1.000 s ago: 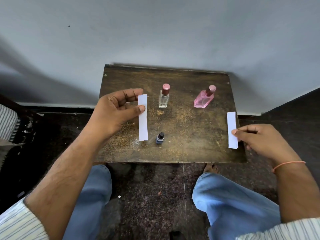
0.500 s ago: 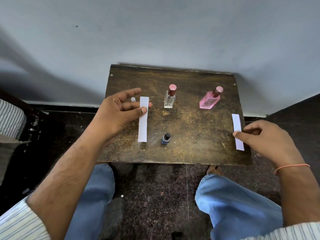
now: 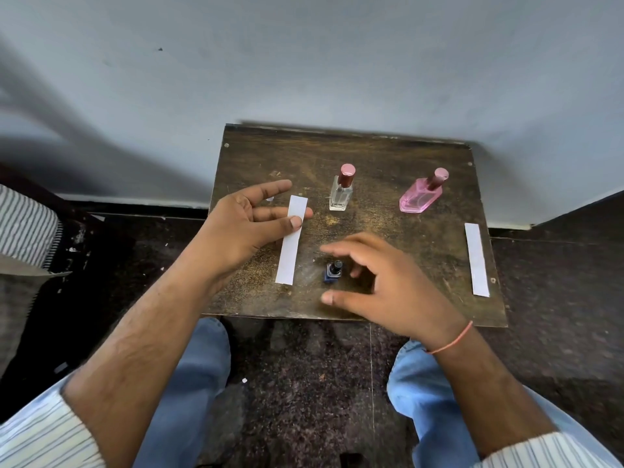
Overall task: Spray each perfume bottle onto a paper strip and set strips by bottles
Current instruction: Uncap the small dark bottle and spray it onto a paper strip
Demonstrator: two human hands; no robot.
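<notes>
Three bottles stand on a small dark wooden table (image 3: 388, 157): a clear bottle (image 3: 341, 190) with a maroon cap at the back middle, a pink bottle (image 3: 420, 196) at the back right, and a small blue bottle (image 3: 333, 271) with a black cap near the front. My left hand (image 3: 246, 224) pinches a white paper strip (image 3: 291, 241) between thumb and fingers, just left of the blue bottle. My right hand (image 3: 381, 282) hovers with its fingers spread around the blue bottle, apart from it. A second paper strip (image 3: 476, 260) lies flat near the table's right edge.
The table stands against a pale wall (image 3: 304, 62). My knees in blue jeans (image 3: 189, 373) are just below its front edge. A striped cloth (image 3: 27, 228) sits at the far left over the dark speckled floor (image 3: 304, 383).
My right hand let go of the right strip, which now lies on the table, and moved left to the blue bottle. My left hand still holds its strip.
</notes>
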